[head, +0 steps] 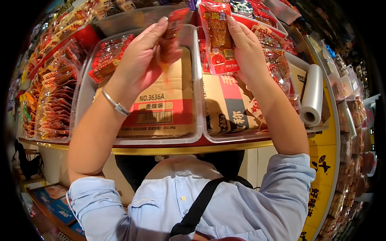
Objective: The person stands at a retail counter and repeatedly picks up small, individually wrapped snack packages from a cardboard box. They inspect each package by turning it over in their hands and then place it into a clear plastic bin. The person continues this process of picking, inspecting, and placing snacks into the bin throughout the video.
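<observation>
My left hand (150,51), with a silver bangle at the wrist, grips a red-edged plastic snack packet (172,33) that is blurred and tilted. It is raised above a clear plastic bin (197,90) lined with a printed cardboard box piece (169,99). In my right hand (248,45) a larger red and clear vacuum-sealed packet (220,39) with brown food inside stands nearly upright, thumb on its right edge. Below it is a second plastic bin (217,139) with cardboard and more packets. Similar red packets (105,60) lie at the back left of the first bin.
On the left, bins hold tightly stacked snack packets (58,99). Further bins (129,22) stand behind. A roll of clear plastic bags (312,93) lies at the right, near a yellow printed counter edge (322,168). Packed shelves (351,168) rise farther right.
</observation>
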Demonstrator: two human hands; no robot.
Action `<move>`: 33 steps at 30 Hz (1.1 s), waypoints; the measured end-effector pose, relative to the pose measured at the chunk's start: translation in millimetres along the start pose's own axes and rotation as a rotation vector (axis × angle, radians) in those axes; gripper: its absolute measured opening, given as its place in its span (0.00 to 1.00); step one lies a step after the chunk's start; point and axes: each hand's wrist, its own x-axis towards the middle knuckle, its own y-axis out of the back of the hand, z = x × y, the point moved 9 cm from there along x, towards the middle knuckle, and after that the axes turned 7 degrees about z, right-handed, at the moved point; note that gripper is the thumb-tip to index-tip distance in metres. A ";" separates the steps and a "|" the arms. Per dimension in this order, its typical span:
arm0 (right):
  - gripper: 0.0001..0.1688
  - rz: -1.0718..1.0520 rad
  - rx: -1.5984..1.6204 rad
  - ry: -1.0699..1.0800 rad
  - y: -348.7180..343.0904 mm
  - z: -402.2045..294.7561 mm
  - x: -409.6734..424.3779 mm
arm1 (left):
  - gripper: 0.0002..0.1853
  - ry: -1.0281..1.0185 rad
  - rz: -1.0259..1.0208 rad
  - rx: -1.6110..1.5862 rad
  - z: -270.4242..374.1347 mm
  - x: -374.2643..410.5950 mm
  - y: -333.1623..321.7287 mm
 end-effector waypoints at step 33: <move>0.16 -0.289 -1.202 0.470 -56.9 -3.3 -38.6 | 0.06 -0.571 -0.027 2.273 14.0 -41.2 -21.3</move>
